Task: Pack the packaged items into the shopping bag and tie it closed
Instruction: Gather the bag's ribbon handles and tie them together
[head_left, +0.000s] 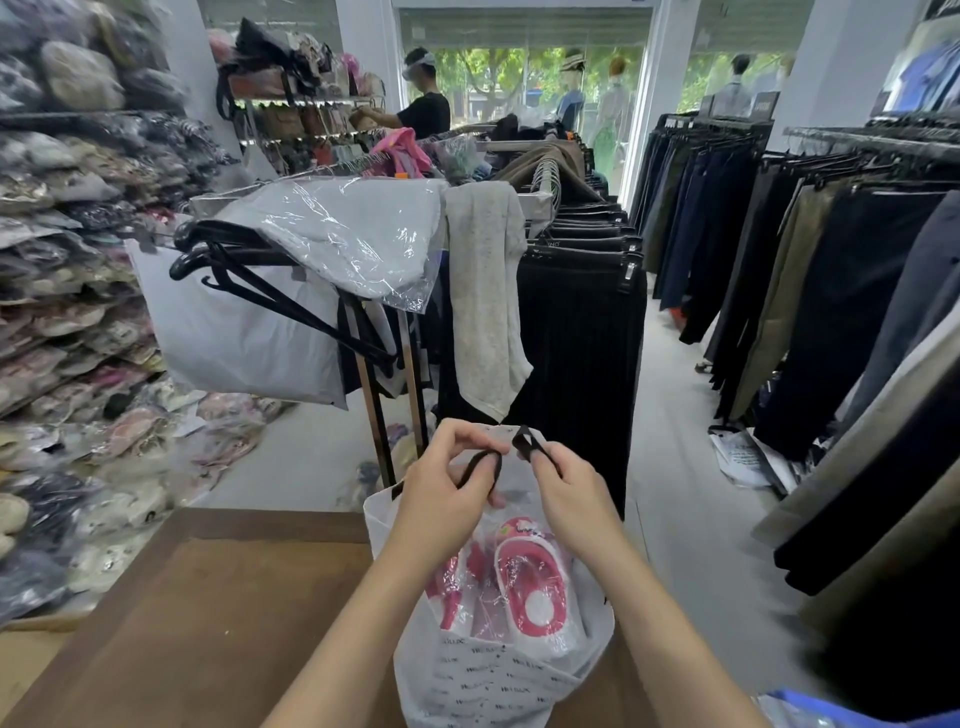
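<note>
A white printed shopping bag (483, 680) stands at the brown table's (208, 613) right edge, its mouth open. Inside lie clear-wrapped packages with red and white items (535, 587). My left hand (447, 483) pinches one black ribbon handle (480, 465) above the bag. My right hand (569, 493) pinches the other black handle (525, 441), a short gap away. The two handles are apart, not knotted.
A clothes rack (384, 364) with black hangers, a grey plastic-wrapped garment (343, 234) and black skirts stands just beyond the bag. Shelves of bagged goods fill the left. Trouser racks line the right. A person stands far back.
</note>
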